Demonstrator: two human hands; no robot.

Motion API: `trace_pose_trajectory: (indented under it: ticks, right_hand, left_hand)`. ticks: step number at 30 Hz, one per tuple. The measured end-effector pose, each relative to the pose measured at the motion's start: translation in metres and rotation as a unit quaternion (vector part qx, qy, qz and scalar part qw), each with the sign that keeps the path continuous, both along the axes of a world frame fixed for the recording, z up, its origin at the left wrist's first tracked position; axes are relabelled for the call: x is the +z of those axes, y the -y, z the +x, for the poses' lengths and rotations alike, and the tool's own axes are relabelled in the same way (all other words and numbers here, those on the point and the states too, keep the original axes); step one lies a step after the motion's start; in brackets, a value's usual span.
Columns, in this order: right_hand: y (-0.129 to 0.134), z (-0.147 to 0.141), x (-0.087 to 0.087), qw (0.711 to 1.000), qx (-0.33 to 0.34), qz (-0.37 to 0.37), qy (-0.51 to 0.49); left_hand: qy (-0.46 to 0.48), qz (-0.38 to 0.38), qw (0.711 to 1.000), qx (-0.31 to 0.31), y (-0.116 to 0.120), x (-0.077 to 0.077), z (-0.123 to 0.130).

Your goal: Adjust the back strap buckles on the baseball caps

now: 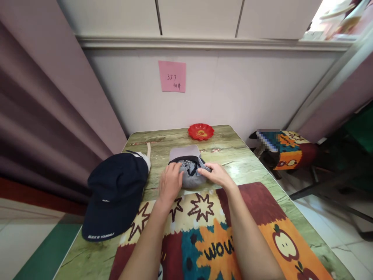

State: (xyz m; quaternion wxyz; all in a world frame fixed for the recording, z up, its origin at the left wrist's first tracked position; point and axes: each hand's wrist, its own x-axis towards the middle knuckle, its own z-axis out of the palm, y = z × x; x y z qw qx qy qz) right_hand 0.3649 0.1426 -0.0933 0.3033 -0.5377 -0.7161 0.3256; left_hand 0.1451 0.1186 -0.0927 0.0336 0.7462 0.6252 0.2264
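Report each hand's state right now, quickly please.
Left hand: curled at the grey cap's side; grip cannot be told.
Right hand: closed on the cap's edge.

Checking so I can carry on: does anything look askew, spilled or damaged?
No spill or damage shows. The navy cap on the left seems to jut past the edge of the table, though its bulk may just hide that edge. The grey cap lies opening upward. At right, a pixelated patch oddly masks part of the picture.

We see a green marbled desk [163,139] bearing a patterned mat [201,229] on its near side, a navy cap [116,190] at left, a grey cap [192,181] just beyond the mat, and a red dish [201,132] near the far edge.
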Motion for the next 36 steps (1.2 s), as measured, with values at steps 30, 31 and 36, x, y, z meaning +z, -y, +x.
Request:
trace_pose_trajectory:
  ticks: [30,31,36]
  right_hand:
    - [0.018,-0.033,0.039,0.956,0.018,-0.056,-0.287]
    - [0.018,-0.034,0.038,0.959,0.026,-0.062,-0.276]
    - [0.018,-0.043,0.031,0.96,0.037,-0.082,-0.264]
  left_hand:
    - [0.556,-0.147,0.818,-0.029,0.007,0.037,-0.001]
    - [0.558,-0.144,0.816,-0.034,0.007,0.038,-0.001]
    - [0.564,-0.15,0.81,-0.063,0.007,0.037,0.0]
